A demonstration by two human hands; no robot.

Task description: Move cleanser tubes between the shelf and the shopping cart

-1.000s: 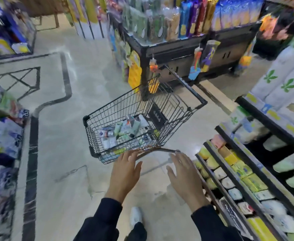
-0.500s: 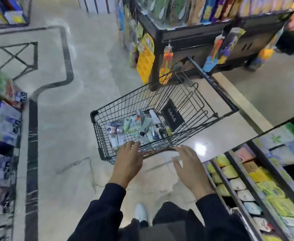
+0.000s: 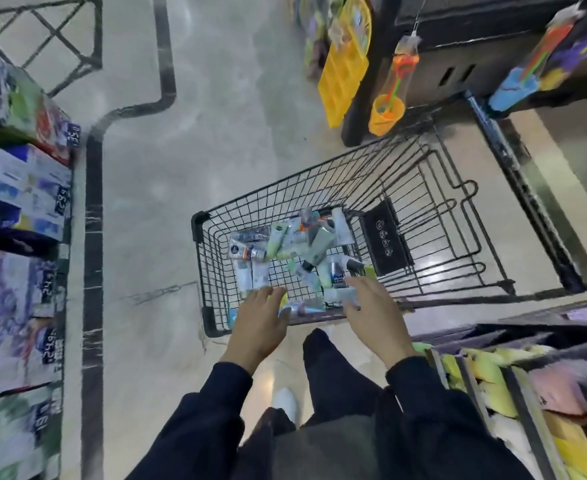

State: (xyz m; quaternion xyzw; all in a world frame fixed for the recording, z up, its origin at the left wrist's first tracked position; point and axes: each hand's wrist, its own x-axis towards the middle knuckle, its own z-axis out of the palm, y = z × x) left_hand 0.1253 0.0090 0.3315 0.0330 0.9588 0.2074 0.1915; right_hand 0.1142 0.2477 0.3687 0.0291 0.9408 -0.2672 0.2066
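A black wire shopping cart (image 3: pixel 434 188) stands on the floor in front of me. Several cleanser tubes (image 3: pixel 295 245), white, green and grey, lie in a heap in its near left end. My left hand (image 3: pixel 259 322) reaches over the cart's near rim with fingers spread and nothing in it. My right hand (image 3: pixel 375 313) is also open, hovering above the tubes at the near edge, its fingers over a pale tube. Whether either hand touches a tube is unclear.
A shelf (image 3: pixel 514 386) with yellow, green and pink packs runs along my right. Stacked boxes with price tags (image 3: pixel 18 209) line the left. A dark display stand (image 3: pixel 434 60) with hanging yellow and orange items is behind the cart. My legs are below.
I have leaned in over the cart and the view tilted down. Both hands moved forward over the near rim toward the tubes, the right hand more so.
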